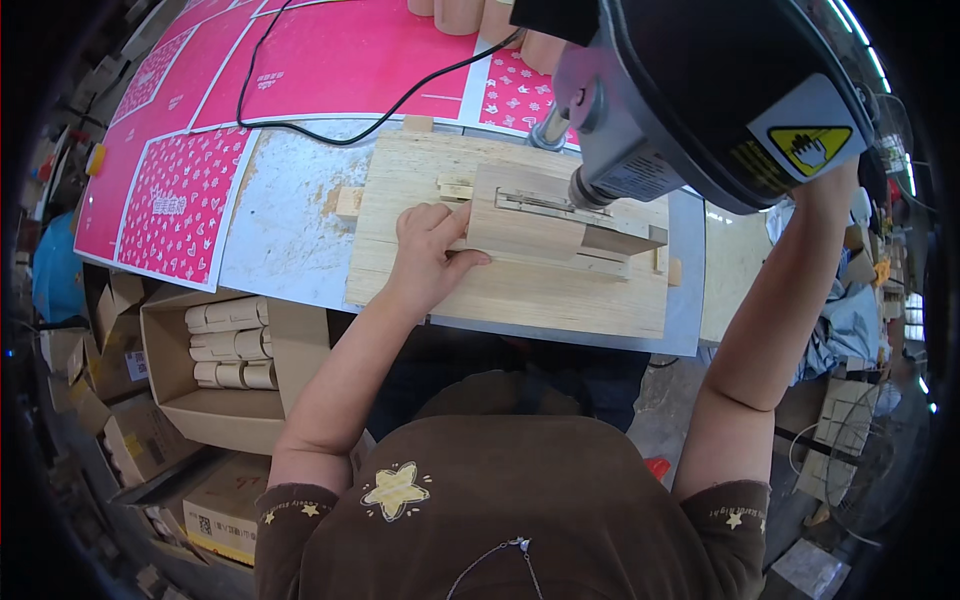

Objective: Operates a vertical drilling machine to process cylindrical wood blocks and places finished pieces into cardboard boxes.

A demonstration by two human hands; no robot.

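My left hand (428,252) grips the left end of a pale wooden box-like piece (530,227), its thumb and fingers closed against that end. A narrow slot with thin strips in it runs along the piece's top, and its right end looks hollow. Beneath it lies a flat plywood board (420,165) with small wooden blocks on it. Over the slot comes down the metal chuck (590,188) of a black and grey machine (690,90) resembling a bench drill press. My right forearm (790,290) reaches up to the machine's right side, where the hand's fingers are hidden behind its housing.
Pink printed sheets (350,70) cover the far left of the table, with a black cable (345,140) across them. Round wooden pieces (460,12) stand at the back. Below the table's left edge, a cardboard box (215,410) holds several wooden pieces. A fan (860,450) stands at right.
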